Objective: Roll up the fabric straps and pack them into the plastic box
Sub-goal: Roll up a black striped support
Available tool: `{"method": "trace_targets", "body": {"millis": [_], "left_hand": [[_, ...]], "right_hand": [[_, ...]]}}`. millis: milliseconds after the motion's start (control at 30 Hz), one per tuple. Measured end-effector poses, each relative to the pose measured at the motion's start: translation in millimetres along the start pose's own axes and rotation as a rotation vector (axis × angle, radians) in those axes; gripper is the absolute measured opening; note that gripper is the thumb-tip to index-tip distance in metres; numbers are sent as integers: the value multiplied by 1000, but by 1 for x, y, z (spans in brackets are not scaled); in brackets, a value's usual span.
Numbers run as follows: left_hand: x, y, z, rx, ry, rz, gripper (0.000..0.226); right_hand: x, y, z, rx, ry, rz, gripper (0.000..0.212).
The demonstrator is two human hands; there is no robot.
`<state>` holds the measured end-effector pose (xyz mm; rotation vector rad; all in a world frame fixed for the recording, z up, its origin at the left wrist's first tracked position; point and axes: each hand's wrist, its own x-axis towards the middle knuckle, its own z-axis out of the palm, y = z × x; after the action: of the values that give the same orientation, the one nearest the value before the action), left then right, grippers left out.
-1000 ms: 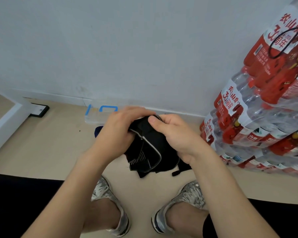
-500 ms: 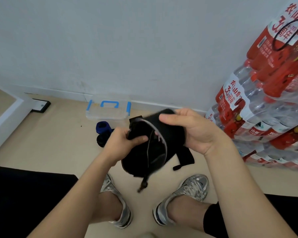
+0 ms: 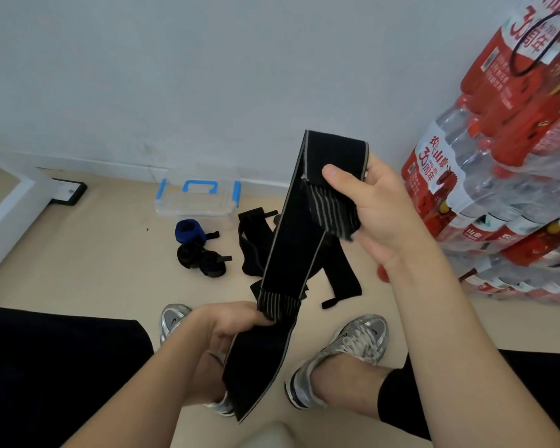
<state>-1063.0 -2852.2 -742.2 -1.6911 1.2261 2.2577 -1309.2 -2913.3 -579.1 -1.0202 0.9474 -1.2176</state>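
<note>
A long black fabric strap (image 3: 293, 250) with grey edges is stretched out slanting between my hands. My right hand (image 3: 374, 208) grips its upper folded end, thumb across the front. My left hand (image 3: 232, 324) pinches it lower down at a striped band, and the free end hangs down past my feet. The clear plastic box (image 3: 197, 202) with blue handle and clips stands on the floor by the wall. In front of it lie a rolled blue strap (image 3: 189, 230), rolled black straps (image 3: 201, 258) and loose black straps (image 3: 256, 240).
Stacked packs of red-labelled water bottles (image 3: 505, 176) fill the right side. My two silver sneakers (image 3: 356, 344) stand on the beige floor below the strap. A white ledge (image 3: 10, 208) and a small black plate (image 3: 68, 192) are at the left by the wall.
The bunched black strap has been pulled open into a long band. My right hand went up and right with one end, my left hand dropped lower. The box and rolled straps came into view.
</note>
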Motion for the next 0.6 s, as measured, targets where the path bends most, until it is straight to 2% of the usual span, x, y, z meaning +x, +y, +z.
{"method": "trace_targets", "body": {"millis": [67, 100, 233, 333, 367, 400, 500, 533, 600], "left_hand": [[4, -2, -1, -106, 4, -57, 32], [7, -3, -2, -79, 43, -81, 39], [20, -9, -1, 212, 415, -36, 43], [23, -3, -7, 386, 736, 85, 33], [21, 4, -9, 341, 805, 149, 34], [15, 15, -9, 194, 841, 224, 36], [-15, 61, -10, -371, 762, 471, 41], [-26, 75, -11, -462, 720, 550, 39], [-47, 96, -11, -472, 664, 695, 30]], "right_hand": [[2, 7, -1, -108, -10, 83, 37], [3, 12, -2, -174, -25, 133, 35], [5, 32, 2, -361, -67, 291, 33], [4, 48, 11, -443, -62, 299, 21], [3, 52, 15, -434, -85, 309, 18], [2, 56, 19, -417, -102, 320, 16], [1, 62, 27, -383, -77, 325, 11], [1, 63, 30, -378, -58, 321, 10], [-1, 63, 38, -370, -16, 283, 10]]}}
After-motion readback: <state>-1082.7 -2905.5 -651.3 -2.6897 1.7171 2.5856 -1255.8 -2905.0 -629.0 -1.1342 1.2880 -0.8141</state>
